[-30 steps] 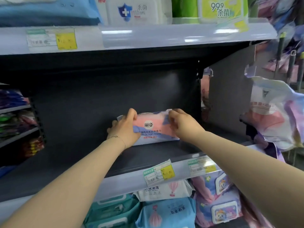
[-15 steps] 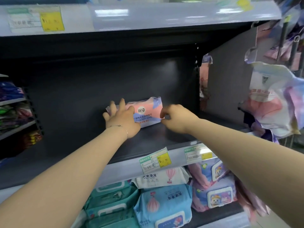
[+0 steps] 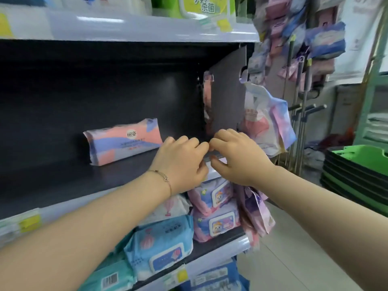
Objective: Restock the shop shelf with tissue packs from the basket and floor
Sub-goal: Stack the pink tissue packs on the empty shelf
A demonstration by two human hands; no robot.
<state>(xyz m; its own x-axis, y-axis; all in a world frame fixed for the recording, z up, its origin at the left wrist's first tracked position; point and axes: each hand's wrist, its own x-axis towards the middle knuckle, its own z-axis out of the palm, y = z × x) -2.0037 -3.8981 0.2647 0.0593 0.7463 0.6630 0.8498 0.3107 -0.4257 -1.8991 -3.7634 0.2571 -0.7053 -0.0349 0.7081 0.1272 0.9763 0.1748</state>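
A pink, blue and white tissue pack (image 3: 123, 140) stands alone on the dark shelf (image 3: 69, 181), left of both hands and touched by neither. My left hand (image 3: 181, 164), with a thin bracelet at the wrist, is curled at the shelf's front edge. My right hand (image 3: 239, 157) is right beside it, fingertips meeting the left's over the shelf's front rail. Both hands have bent fingers and nothing visible inside them. The rail under the fingers is mostly hidden.
Wet-wipe packs (image 3: 214, 211) fill the shelf below. The shelf above carries more packs (image 3: 201, 6). A dark divider panel (image 3: 228, 95) closes the shelf's right end, with hanging bags (image 3: 266, 120) beyond it. Stacked green baskets (image 3: 359, 173) stand on the floor at the right.
Both hands let go of the tissue pack and drew back to the right, to the shelf's front edge. The pack stays standing on the shelf. The view has swung right.
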